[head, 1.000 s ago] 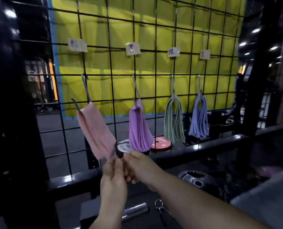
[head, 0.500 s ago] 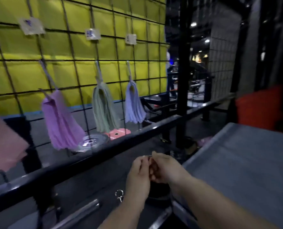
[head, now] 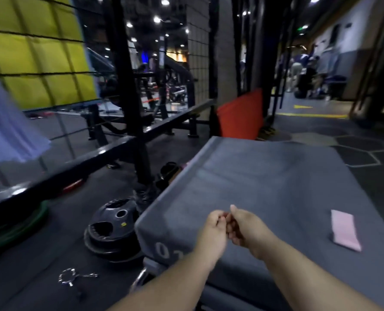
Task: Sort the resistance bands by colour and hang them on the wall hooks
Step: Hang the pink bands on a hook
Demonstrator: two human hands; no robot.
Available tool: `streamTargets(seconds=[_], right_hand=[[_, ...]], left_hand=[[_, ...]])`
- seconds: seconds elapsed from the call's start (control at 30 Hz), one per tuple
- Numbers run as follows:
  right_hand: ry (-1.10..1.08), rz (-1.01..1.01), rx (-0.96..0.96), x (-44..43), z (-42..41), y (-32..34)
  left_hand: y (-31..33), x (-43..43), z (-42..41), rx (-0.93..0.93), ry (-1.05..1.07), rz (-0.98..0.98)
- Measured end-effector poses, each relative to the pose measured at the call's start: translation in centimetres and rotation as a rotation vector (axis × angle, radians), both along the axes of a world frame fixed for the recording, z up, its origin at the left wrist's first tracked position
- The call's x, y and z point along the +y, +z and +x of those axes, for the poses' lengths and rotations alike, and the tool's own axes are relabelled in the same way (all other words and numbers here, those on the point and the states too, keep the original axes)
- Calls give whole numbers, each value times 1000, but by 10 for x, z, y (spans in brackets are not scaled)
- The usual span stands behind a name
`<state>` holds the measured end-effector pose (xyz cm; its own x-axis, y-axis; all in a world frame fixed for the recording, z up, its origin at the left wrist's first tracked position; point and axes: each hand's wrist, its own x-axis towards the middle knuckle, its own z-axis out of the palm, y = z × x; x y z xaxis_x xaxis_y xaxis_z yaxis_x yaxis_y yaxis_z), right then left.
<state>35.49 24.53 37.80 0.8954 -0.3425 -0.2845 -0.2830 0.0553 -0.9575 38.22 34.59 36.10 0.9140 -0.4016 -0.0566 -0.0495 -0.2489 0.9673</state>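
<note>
Band (head: pixel 344 230), flat pink rectangle, lies on matte grey pad (head: pixel 265 176).

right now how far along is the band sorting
Done: a blue bunch of bands hangs on the grid at the left edge. In hand: no band shows; the left hand and right hand meet, fingers curled, above the grey pad, and whether they pinch anything small is unclear. Left: one pink band lies flat on the pad's right side, not yet hung.

Yellow "5" on black wt plate (head: pixel 113 221) — grey box (head: pixel 253 180) front: "0…" (rest cut off).
</note>
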Motion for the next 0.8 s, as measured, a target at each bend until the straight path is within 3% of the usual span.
streamTargets(seconds=[0.4, 0.5, 0.67, 0.8], right_hand=[[-398, 140, 72, -132, -43, -32], [-470, 52, 99, -158, -51, -40], [-615, -388, 273, -192, -63, -54], [-781, -443, 398, -206, -71, -57]], left_hand=[[-40, -151, -17, 30, -282, 143], [-45, -182, -27, 76, -338, 146], [-60, -229, -35, 200, -413, 120], [-68, -246, -37, 238, -402, 161]])
